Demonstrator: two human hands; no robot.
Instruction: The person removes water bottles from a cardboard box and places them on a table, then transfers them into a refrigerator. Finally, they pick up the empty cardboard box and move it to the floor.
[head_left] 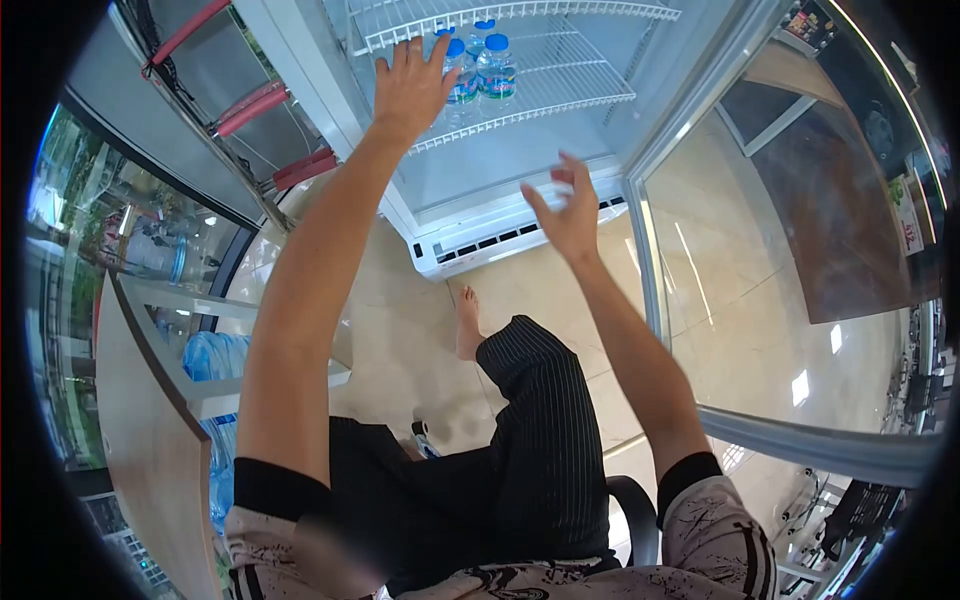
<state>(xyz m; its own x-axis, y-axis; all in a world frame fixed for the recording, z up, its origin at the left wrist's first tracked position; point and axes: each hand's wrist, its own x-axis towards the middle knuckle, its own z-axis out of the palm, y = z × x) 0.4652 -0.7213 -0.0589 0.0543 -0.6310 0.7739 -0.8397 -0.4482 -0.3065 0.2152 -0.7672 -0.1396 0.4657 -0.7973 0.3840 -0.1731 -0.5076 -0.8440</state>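
Observation:
Inside an upright fridge (480, 185), several small water bottles (496, 75) with blue caps stand on a white wire shelf (580, 85). My left hand (410, 88) is raised at the left end of the shelves, beside the bottles, its fingers spread near the front edge of the upper wire shelf (520, 12). Whether its fingertips touch a bottle or the shelf cannot be made out. Lower and to the right, my right hand (568, 212) hangs in front of the fridge's base, fingers apart, with nothing in it.
The glass fridge door (655, 290) stands open on the right. A wooden-topped table (150, 420) is at the left, with large blue water bottles (215, 355) beside it. Red padded bars (250, 108) stand left of the fridge. A chair arm (636, 510) is at my side.

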